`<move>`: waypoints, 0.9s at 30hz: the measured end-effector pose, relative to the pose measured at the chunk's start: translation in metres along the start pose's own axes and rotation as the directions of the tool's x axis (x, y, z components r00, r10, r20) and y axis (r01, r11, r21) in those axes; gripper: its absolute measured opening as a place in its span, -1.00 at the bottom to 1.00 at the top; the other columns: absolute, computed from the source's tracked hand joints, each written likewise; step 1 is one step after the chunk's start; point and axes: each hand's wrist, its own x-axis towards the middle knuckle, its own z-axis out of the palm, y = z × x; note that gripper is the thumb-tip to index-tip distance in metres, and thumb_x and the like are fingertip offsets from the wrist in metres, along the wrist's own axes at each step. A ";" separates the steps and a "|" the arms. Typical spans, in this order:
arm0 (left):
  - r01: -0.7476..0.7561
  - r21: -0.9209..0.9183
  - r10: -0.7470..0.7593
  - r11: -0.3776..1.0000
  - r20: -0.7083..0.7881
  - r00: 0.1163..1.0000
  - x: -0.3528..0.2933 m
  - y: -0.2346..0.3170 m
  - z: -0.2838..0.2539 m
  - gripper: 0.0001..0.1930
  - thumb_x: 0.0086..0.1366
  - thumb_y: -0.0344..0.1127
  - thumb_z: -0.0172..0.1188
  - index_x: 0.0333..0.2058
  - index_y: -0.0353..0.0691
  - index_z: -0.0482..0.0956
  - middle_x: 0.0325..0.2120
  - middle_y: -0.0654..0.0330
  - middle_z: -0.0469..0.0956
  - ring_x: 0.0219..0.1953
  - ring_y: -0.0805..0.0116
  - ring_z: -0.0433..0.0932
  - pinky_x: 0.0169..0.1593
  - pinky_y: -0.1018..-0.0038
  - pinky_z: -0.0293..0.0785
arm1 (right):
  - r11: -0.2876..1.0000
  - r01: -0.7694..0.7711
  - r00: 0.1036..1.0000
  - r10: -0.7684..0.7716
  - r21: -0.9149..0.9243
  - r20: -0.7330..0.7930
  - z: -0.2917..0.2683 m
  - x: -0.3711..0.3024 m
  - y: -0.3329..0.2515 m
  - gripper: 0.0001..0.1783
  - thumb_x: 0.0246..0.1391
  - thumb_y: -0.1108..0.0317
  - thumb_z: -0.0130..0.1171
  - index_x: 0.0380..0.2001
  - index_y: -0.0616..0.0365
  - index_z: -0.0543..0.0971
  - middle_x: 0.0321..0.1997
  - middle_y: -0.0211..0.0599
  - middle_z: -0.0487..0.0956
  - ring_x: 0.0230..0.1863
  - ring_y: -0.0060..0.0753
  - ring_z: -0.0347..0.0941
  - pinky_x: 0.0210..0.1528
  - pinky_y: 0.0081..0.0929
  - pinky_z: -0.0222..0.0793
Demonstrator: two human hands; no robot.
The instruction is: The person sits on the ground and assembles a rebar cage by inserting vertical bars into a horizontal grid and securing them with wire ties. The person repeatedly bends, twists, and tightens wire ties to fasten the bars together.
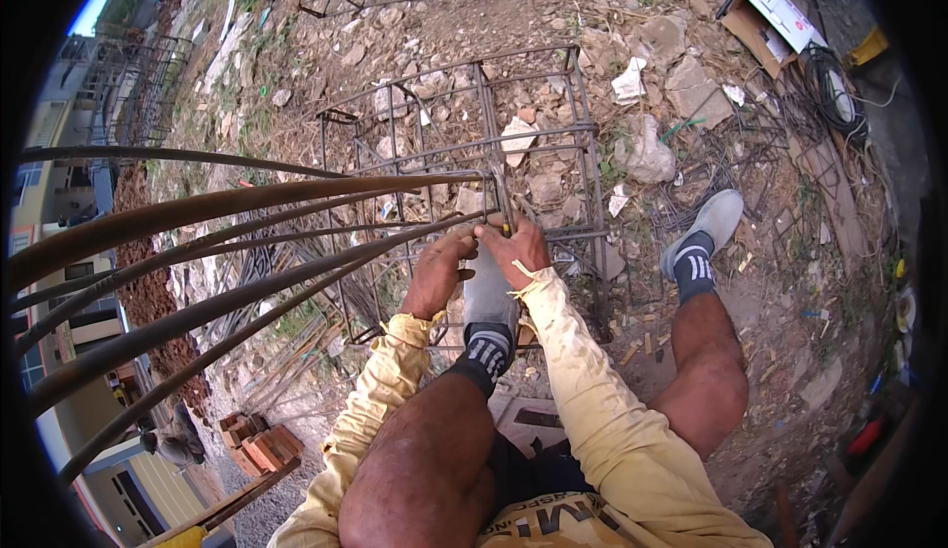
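My right hand (520, 250) is closed round a slim dark metal tool (501, 191) with a bit of yellow on it; its exact kind is unclear. Touching or nearly touching it, my left hand (439, 274) is pinched closed by the end of a rebar; whatever it holds is too small to make out. Both hands are at the near end of a bundle of long rusty rebars (232, 198), which run off to the left and have a square wire stirrup (486, 193) round their ends. My gray left shoe (489, 286) is just below the hands.
A rebar cage (590, 178) lies on the rubble just beyond the hands, and another cage (390, 0) farther off. Broken stone (647, 153) litters the ground. Bricks (265, 444) are stacked at lower left; a cardboard box (760, 35) and coiled cable (834, 94) are at far right.
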 end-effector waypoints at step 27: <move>-0.631 0.096 0.618 0.770 0.132 0.775 -0.018 0.073 -0.003 -0.86 0.33 -0.32 0.04 -0.34 -0.28 0.41 -0.53 0.37 0.37 -0.47 0.61 0.30 -0.37 0.61 0.27 | 0.991 0.106 0.990 -0.112 -0.078 -0.083 0.014 0.014 0.023 -0.76 -0.06 0.25 0.27 -0.41 0.22 0.57 -0.69 -0.29 0.48 -0.66 -0.44 0.39 -0.55 -0.40 0.32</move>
